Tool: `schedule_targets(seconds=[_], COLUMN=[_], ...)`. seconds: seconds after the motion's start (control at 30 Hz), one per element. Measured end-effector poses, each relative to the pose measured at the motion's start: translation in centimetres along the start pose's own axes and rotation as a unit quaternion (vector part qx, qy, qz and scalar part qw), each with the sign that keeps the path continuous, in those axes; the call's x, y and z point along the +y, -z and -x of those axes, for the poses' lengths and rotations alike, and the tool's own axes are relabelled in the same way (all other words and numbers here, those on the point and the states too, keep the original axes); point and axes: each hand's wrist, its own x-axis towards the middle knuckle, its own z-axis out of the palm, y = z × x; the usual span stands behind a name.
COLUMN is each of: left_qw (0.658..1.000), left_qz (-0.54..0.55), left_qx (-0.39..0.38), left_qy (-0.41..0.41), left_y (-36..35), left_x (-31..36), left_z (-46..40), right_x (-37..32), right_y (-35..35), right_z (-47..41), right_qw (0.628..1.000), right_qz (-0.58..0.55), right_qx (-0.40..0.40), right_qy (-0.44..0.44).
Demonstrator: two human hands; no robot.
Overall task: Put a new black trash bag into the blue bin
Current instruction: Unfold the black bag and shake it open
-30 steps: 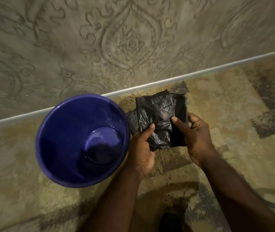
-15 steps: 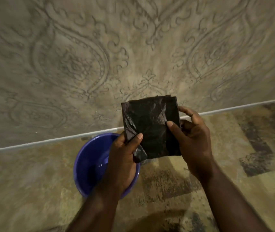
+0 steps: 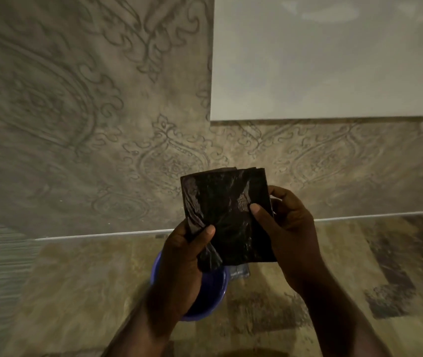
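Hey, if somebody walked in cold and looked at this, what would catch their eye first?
A folded black trash bag held up mid-frame, pinched between the left hand and right hand. Below them, the blue bin peeks out on the floor, mostly hidden behind the left hand.

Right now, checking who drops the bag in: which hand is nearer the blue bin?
Left. The left hand overlaps the blue bin in view; the right hand holds the black trash bag off to its right.
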Motion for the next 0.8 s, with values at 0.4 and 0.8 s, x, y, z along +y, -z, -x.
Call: schedule_targets(seconds=[0.4,0.8], left_qw=[0.929,0.899], left_qz=[-0.271,-0.330], left_qx=[0.126,0.173], left_qy=[-0.219,-0.229], left_y=[-3.8,-3.7], left_x=[14.0,22.4], left_z=[7.6,10.0], right_x=[-11.5,-19.0], right_y=[-7.7,-11.4], right_z=[4.8,6.9], right_qw=[0.996,0.950], right_qz=[0.051,0.174], right_qx=[0.041,-0.037], right_qy=[0.065,0.255])
